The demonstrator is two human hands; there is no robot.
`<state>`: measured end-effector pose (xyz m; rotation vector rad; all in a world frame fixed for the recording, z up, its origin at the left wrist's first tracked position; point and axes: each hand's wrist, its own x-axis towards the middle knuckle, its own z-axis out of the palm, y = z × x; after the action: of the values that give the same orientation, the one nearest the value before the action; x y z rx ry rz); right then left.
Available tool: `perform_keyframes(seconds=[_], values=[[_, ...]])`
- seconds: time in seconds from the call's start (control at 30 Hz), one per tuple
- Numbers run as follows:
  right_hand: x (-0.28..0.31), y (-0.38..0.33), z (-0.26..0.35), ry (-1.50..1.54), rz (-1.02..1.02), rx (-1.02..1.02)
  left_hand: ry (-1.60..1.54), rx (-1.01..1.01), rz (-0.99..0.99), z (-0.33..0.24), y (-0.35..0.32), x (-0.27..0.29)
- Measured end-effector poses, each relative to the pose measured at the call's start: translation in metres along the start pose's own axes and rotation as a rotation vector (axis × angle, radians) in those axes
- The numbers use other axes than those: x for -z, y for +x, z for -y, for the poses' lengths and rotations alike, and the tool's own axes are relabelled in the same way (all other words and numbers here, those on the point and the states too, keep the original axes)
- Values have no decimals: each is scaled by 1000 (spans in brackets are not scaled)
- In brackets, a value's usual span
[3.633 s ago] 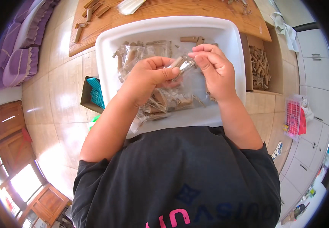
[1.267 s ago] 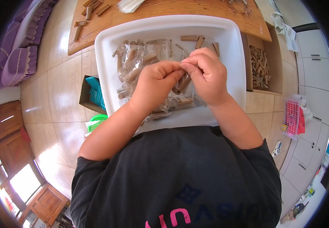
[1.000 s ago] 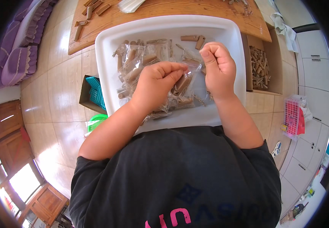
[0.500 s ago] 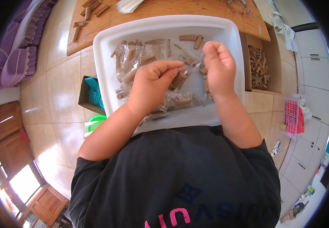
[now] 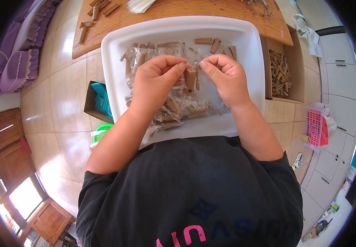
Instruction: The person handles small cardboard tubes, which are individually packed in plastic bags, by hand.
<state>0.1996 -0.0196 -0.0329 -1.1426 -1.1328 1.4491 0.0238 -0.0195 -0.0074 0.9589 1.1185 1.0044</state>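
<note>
Over a white plastic tub, my left hand and my right hand face each other with fingertips pinched. Between them hangs a small clear plastic bag, its top edge at both hands' fingertips. A brown tapered part shows in or behind the bag, just right of my left fingers; which of the two I cannot tell. Below my left hand lies a heap of clear bags with brown parts. Loose brown parts sit at the tub's far right, beyond my right hand.
A wooden table spans the far side, with brown pieces and a white stack on it. Right of the tub, a cardboard box holds many brown parts. Left are a box with teal baskets and a green container.
My right hand has come down and left toward my left hand, turning inward. My left hand has shifted slightly left and up. The brown part between them now shows more upright.
</note>
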Motion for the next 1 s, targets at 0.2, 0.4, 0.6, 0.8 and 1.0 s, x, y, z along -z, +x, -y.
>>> perform_keyframes(seconds=[0.2, 0.4, 0.6, 0.8, 1.0], values=[[1, -2, 1, 14, -28, -9, 14, -7, 20, 2, 2, 2], [0, 0, 3, 18, -3, -9, 83, -26, 54, 0, 0, 2], [3, 0, -1, 132, -34, -33, 8, 14, 2, -7, -1, -2], [15, 5, 5, 366, 37, -199, 91, -125, 43, -3, 3, 14], [1, 4, -5, -184, 119, 1, 278, -140, 66, 3, 1, 6]])
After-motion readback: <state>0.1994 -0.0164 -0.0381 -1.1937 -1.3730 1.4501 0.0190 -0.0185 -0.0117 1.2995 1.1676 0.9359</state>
